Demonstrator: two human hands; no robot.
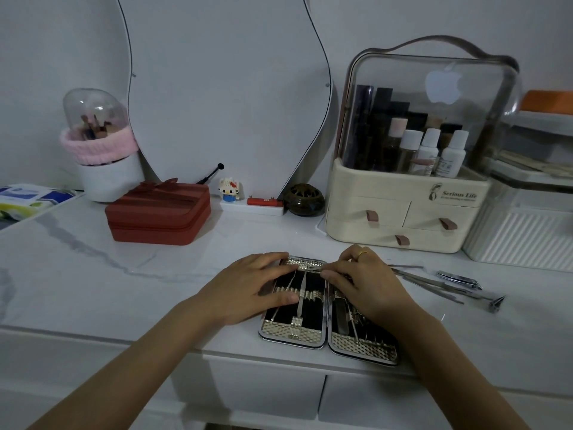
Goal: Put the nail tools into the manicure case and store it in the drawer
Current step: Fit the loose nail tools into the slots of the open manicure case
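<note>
**Two hands on the open manicure case**

Both my hands lie on the manicure case [325,333], which sits opened flat at the front edge of the white marble-look tabletop [93,274]. My left hand [248,290] rests with relaxed fingers across the case's left half, over tools strapped in their loops. My right hand [369,287] pinches a thin metal tool [313,268] at the case's top edge. Right of the case, loose nail tools [446,285] lie on the marble, clippers [459,279] among them. Behind the case stand a red zip box [158,212], a curvy mirror [223,88] against the pale wall, and a cream cosmetics organiser [403,209] with small drawers. Below the case, two white drawer fronts [266,389] are closed.
</note>
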